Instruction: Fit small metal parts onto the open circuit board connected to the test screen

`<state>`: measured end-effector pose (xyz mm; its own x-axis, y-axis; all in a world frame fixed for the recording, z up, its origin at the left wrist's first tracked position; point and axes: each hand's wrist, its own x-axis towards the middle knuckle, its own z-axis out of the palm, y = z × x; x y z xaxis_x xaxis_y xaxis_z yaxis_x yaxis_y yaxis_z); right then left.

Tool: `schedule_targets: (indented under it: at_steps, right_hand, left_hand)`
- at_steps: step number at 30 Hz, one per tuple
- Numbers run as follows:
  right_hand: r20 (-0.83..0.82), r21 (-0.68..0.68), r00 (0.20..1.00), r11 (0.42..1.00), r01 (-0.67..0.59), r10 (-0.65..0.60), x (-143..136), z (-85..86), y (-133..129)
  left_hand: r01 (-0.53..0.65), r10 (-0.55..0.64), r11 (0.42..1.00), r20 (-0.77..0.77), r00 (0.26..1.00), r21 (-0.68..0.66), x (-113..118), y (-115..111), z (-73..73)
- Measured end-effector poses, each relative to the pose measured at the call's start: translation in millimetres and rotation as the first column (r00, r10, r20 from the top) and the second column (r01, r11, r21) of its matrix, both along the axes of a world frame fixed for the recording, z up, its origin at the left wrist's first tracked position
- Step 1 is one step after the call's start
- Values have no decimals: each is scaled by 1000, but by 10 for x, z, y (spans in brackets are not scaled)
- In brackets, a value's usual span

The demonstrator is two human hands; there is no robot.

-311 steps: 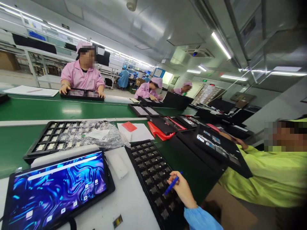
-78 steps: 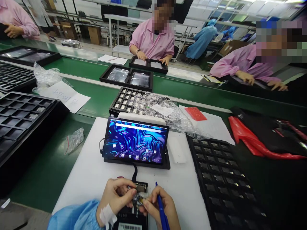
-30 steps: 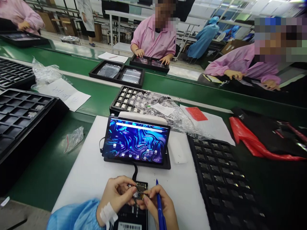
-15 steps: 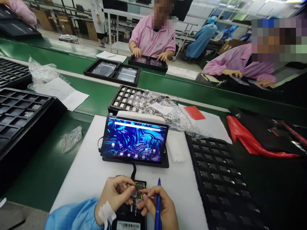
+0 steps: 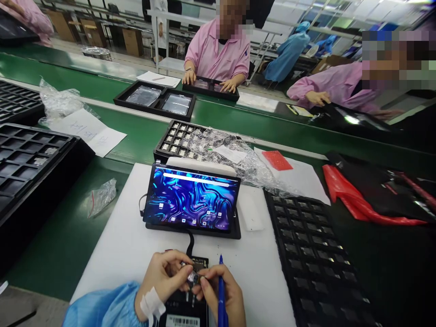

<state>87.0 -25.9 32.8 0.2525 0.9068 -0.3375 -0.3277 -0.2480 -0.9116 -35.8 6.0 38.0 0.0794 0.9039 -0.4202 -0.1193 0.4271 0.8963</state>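
My left hand [image 5: 163, 277] and my right hand [image 5: 221, 295] meet at the bottom centre, both pinching a small metallic component [image 5: 193, 276] over a black fixture board [image 5: 185, 309]. A blue pen [image 5: 220, 295] is tucked upright in my right hand. My left wrist carries white tape and a blue sleeve. A cable runs from the board up to a lit tablet [image 5: 192, 199] propped on the white mat [image 5: 122, 245].
A black tray of small parts [image 5: 316, 259] lies right of the mat, another under crinkled plastic [image 5: 177, 138] behind the tablet. Empty black trays [image 5: 30, 159] are stacked left. Red plastic [image 5: 354, 200] lies right. People in pink coats work across the green conveyor [image 5: 259, 122].
Since the oldest frame my view dropped from the room to the mat, and my right hand left the right tray. Over the last second, my fingers shifted slightly; the far double tray drifted left.
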Motion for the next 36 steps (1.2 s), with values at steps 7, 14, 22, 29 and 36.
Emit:
schedule_targets:
  at_steps: [7,14,22,29,36]
  right_hand:
    - [-4,-59,1000,998,3,-3,0,-32,13]
    - [-57,-62,998,998,-32,29,56,-127,20]
    - [241,1,969,998,-63,61,52,-34,48]
    - [484,190,866,981,36,-126,30,-201,-2]
    - [381,197,899,969,150,-217,78,-156,-23]
  left_hand:
    - [-12,13,1000,38,999,-19,3,-3,-1]
    - [-19,24,998,86,996,-53,-18,-26,-85]
    - [10,-9,1000,80,997,-10,-40,-30,-150]
    - [-58,60,998,81,995,-19,-1,-19,-25]
    - [-48,52,998,97,994,-48,2,-23,-46]
